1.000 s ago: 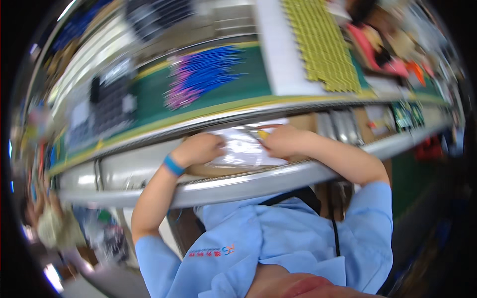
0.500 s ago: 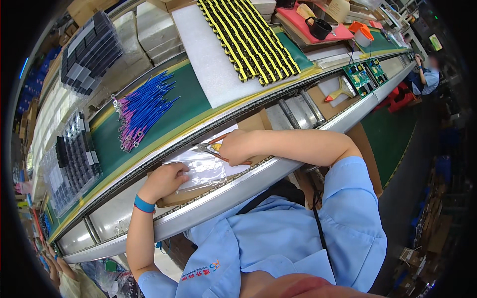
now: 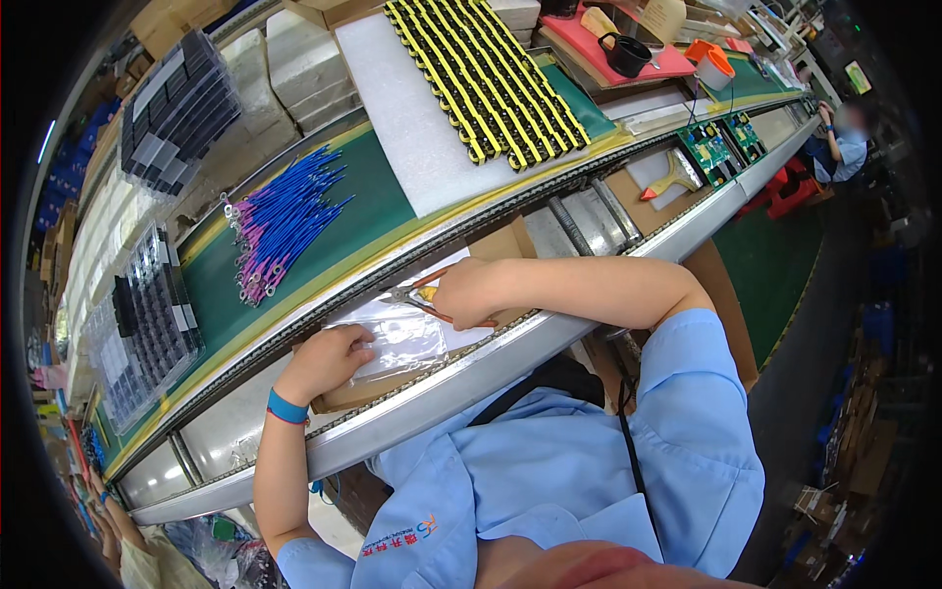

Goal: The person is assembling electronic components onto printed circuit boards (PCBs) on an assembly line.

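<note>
My right hand (image 3: 469, 294) is wrapped round a pair of cutting pliers (image 3: 404, 294) with orange-red handles. The metal jaws point left above a clear plastic bag (image 3: 402, 339), and a bit of yellow shows between the handles. My left hand (image 3: 329, 361), with a blue band at the wrist, has its fingers closed at the bag's left edge; the fingertips are partly hidden. Under the bag lie a white sheet (image 3: 466, 337) and a piece of brown cardboard (image 3: 343, 395), set between the rails of the conveyor line (image 3: 442, 378).
Beyond the rail lie blue wires with ring terminals (image 3: 289, 221), a black-and-yellow strip block (image 3: 486, 79) on white foam (image 3: 378, 108), and clear trays of black parts (image 3: 147, 324). To the right are a brush (image 3: 672, 177) and green circuit boards (image 3: 711, 152). Another person (image 3: 844, 147) works far right.
Both hands stay almost where they were, the pliers held above the bag. The view has shifted very slightly.
</note>
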The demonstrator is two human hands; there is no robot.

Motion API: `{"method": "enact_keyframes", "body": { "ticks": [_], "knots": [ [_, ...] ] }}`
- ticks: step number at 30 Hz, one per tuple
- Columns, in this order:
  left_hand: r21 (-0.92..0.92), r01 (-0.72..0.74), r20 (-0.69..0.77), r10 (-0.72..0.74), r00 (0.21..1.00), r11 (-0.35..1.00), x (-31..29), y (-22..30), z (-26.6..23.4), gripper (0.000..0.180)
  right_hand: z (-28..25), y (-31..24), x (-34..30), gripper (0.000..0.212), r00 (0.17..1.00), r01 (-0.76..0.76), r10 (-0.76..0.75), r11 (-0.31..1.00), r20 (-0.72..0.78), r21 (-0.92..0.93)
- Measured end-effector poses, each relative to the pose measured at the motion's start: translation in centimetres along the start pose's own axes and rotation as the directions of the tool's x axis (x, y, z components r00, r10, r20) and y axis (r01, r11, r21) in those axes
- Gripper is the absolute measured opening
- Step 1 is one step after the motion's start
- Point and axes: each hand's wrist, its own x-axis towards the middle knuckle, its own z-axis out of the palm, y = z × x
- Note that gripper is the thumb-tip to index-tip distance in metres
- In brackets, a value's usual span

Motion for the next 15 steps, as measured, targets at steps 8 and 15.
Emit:
{"method": "enact_keyframes", "body": {
  "ticks": [8,15],
  "knots": [
    [-0.012,0.028,-0.016,-0.028,0.999,1.0,-0.1,-0.4,-0.3,0.029,-0.5,-0.1,0.2,0.027,1.0,-0.011,0.011,1.0,0.008,-0.006],
    [0.135,-0.063,-0.011,0.065,0.998,0.989,0.1,-3.0,1.4,0.034,0.4,-0.5,0.6,0.02,0.997,-0.041,0.04,0.999,-0.063,-0.016]
  ]
}}
